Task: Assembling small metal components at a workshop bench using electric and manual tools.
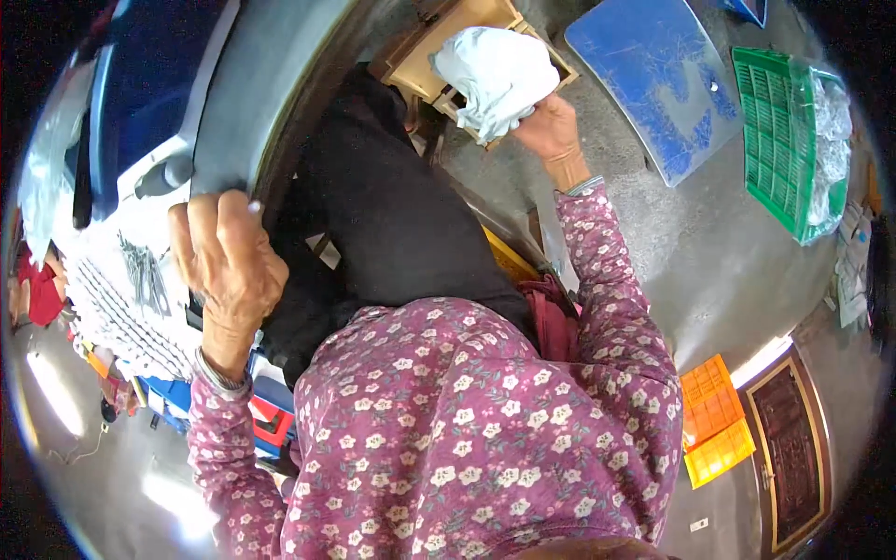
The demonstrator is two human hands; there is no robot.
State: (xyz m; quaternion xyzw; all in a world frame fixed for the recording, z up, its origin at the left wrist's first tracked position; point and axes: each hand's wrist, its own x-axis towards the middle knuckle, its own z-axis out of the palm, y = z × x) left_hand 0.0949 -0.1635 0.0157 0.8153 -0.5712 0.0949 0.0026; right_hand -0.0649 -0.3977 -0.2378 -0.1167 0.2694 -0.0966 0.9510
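Observation:
My right hand point(549, 131) reaches forward and grips the edge of a bunched white cloth point(495, 75). The cloth hangs over a light wooden box or drawer point(420, 58) and hides part of its inside. On the left, my left hand point(229, 257) is at the edge of a grey work table point(266, 65), its fingers curled together. A tiny pale tip shows by its knuckles, and I cannot make out what it holds, if anything. Beside it lie black-and-white striped fabric point(117, 313) and a cluster of thin metal pieces point(143, 275).
A dark blue machine-like body point(154, 84) stands on the table. Ahead to the right is a scratched blue board or seat point(653, 79). Farther right stands a green crate point(770, 140) with clear plastic bags. Orange crates point(714, 401) are by a wooden door point(789, 448).

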